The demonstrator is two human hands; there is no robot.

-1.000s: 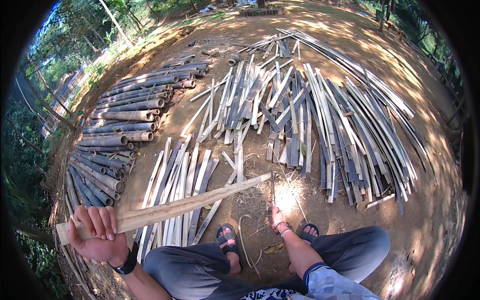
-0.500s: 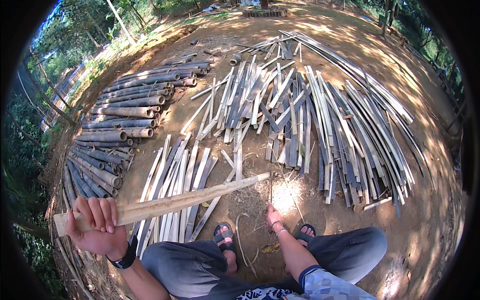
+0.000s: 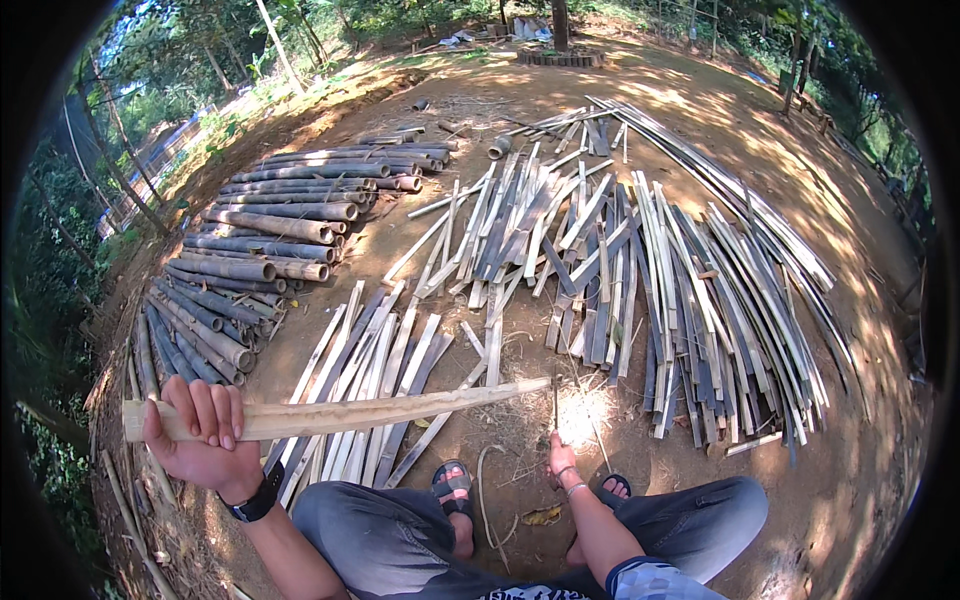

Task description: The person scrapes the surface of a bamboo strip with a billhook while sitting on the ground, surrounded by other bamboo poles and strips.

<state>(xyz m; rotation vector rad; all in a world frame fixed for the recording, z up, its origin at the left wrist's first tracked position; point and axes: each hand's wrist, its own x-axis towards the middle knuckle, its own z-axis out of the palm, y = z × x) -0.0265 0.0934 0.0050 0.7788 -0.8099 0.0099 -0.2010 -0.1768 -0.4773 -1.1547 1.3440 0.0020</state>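
Observation:
My left hand (image 3: 203, 432) is wrapped round the near end of a long split bamboo strip (image 3: 370, 413), pale inner face showing. The strip reaches across in front of me to the right, and its far tip lies close to the upper part of a thin dark knife (image 3: 556, 405). My right hand (image 3: 562, 455) is closed round the knife's lower end, low between my feet. The blade stands nearly upright and is seen edge-on; whether it touches the strip I cannot tell. Behind the strip lies a small pile of split bamboo strips (image 3: 362, 345).
Whole bamboo poles (image 3: 300, 212) are stacked at the left. Large heaps of split strips (image 3: 690, 300) spread over the earth ahead and to the right. Thin shavings (image 3: 487, 500) lie by my sandalled feet. A tree trunk (image 3: 559, 25) rises at the back.
The view has tipped up a little. The bamboo strip lies more level, its right tip lower against the blade. Both hands keep their holds.

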